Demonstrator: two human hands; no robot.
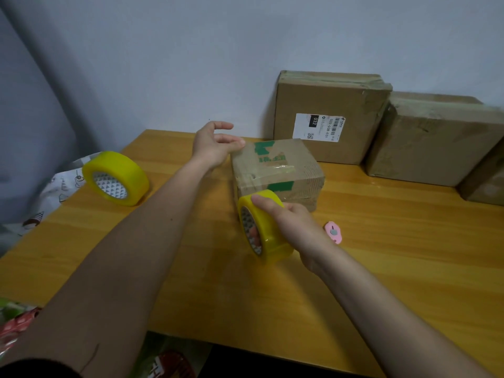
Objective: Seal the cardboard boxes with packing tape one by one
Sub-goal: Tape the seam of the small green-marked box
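A small cardboard box (pixel 283 170) with green print sits mid-table, with a strip of clear tape across its top. My right hand (pixel 294 222) grips a yellow tape roll (pixel 268 230) held against the box's near side, fingers through the core. My left hand (pixel 215 144) rests at the box's far left top corner, fingers spread, thumb touching the edge. A second yellow tape roll (pixel 116 178) lies on the table to the left.
Two larger taped cardboard boxes (pixel 330 115) (pixel 433 140) lean against the wall at the back right; a third (pixel 488 184) shows at the right edge. A pink utility cutter (pixel 334 232) lies right of my right hand. Printed bags (pixel 49 192) sit off the wooden table (pixel 381 255) at left.
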